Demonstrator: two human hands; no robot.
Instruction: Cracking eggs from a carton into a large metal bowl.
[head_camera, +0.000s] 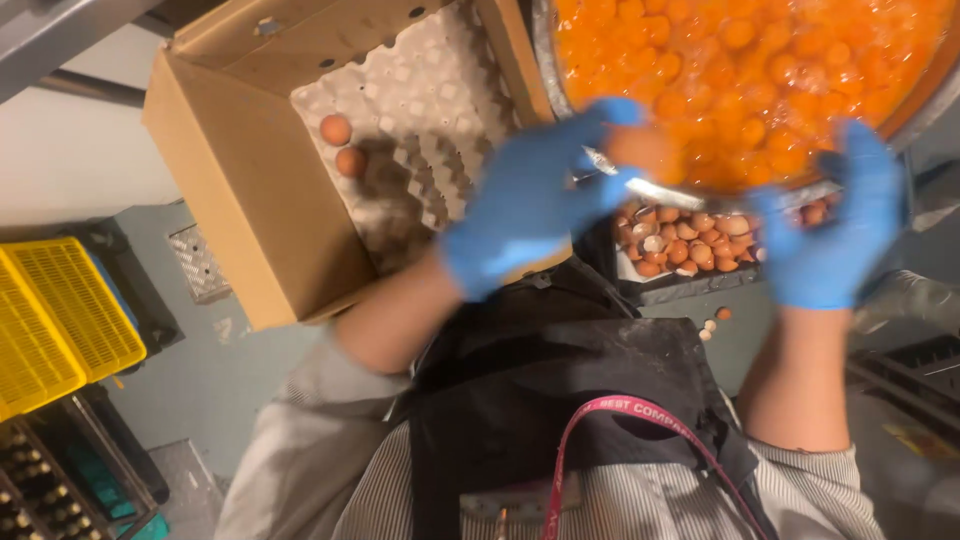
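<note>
Nearest the lens: black apron (560, 400) over a striped shirt, with a pink lanyard (640, 410) across the chest. Above that, two blue-gloved hands raised to the rim of a big metal bowl (560, 80) full of orange egg yolks (760, 70). Left hand (530, 195) curled at the bowl's edge, fingers (610, 115) closed together around an egg (640, 150), pale orange-brown, blurred, touching the rim. Right hand (835, 225) also at the rim, fingers bent toward the palm; cannot tell whether anything lies inside.

Step in hand, by the look of it: cracking an egg on the bowl's rim, shell not yet parted. Next move would call for pulling the halves apart over the yolks without dropping shell in.

Below the bowl, a tray of broken brown eggshells (690, 245). Off to the left, an open cardboard box (240, 180) with a grey egg tray (430, 110), two brown eggs (343, 145) left in it. Yellow crate (60, 320) lower left.
</note>
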